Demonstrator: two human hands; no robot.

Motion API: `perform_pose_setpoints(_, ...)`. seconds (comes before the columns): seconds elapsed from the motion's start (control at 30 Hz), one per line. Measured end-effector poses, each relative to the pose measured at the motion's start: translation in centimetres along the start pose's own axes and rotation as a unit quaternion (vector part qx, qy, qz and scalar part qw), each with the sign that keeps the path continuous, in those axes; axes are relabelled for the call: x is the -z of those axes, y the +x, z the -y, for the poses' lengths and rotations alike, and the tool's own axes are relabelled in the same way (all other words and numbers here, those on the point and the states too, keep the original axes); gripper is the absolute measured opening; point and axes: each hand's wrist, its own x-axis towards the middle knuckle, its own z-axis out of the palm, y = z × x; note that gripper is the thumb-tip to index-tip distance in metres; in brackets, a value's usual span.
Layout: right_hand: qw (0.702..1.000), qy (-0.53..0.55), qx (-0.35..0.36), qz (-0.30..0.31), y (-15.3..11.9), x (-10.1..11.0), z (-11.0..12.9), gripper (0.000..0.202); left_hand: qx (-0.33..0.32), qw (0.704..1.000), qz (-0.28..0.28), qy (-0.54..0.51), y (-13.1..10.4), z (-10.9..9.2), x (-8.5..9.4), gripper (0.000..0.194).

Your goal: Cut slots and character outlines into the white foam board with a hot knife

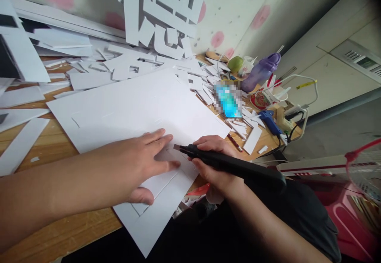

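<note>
A large white board (133, 108) lies across the wooden table, with thin cut lines in its surface. My left hand (149, 159) rests flat on it, fingers spread and holding nothing. To the right, my right hand (217, 163) grips a black-handled cutter (235, 164). The cutter's short blade points left, close to the board's surface near my left fingertips; whether it touches the board is not clear. Cut lines show below my left hand, toward the board's lower corner.
Large white cut-out characters (169, 12) lean against the wall. White scraps (98, 62) cover the table's back. A phone (229, 100), purple bottle (262, 70), paper bowl (264, 96) and blue glue gun (270, 122) are at the right. A pink stool (345, 231) stands beyond the table.
</note>
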Motion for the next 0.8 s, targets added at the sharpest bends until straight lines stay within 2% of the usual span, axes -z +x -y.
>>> perform_pose_setpoints(0.1, 0.992, 0.074, -0.091, 0.039, 1.2, 0.3, -0.6, 0.023, 0.001, 1.000, -0.017, -0.017, -0.4, 0.1, -0.3, 0.088)
perform_pose_setpoints(0.17, 0.974, 0.125, -0.160, 0.096, 2.6, 0.9, -1.1, 0.029, 0.010, 0.999, -0.019, -0.031, -0.5, 0.1, -0.2, 0.089)
perform_pose_setpoints(0.23, 0.958, 0.158, -0.185, 0.149, 4.2, 1.7, -1.7, 0.034, 0.026, 0.999, -0.005, -0.042, -0.5, -0.1, 0.5, 0.092)
perform_pose_setpoints(0.33, 0.948, 0.171, -0.179, 0.197, 6.0, 2.4, -2.6, 0.034, 0.047, 0.995, 0.050, -0.067, -0.1, -0.7, 2.3, 0.086)
perform_pose_setpoints(0.47, 0.948, 0.162, -0.147, 0.229, 6.6, 2.3, -3.5, 0.030, 0.069, 0.992, 0.077, -0.077, 0.4, -1.3, 3.6, 0.084)
perform_pose_setpoints(0.6, 0.940, 0.175, -0.126, 0.265, 6.7, 2.0, -4.0, 0.026, 0.063, 0.993, 0.061, -0.077, 0.4, -1.1, 2.9, 0.089)
perform_pose_setpoints(0.8, 0.931, 0.189, -0.109, 0.293, 7.0, 1.8, -4.3, 0.024, 0.055, 0.994, 0.066, -0.067, 0.2, -0.5, 1.7, 0.097)
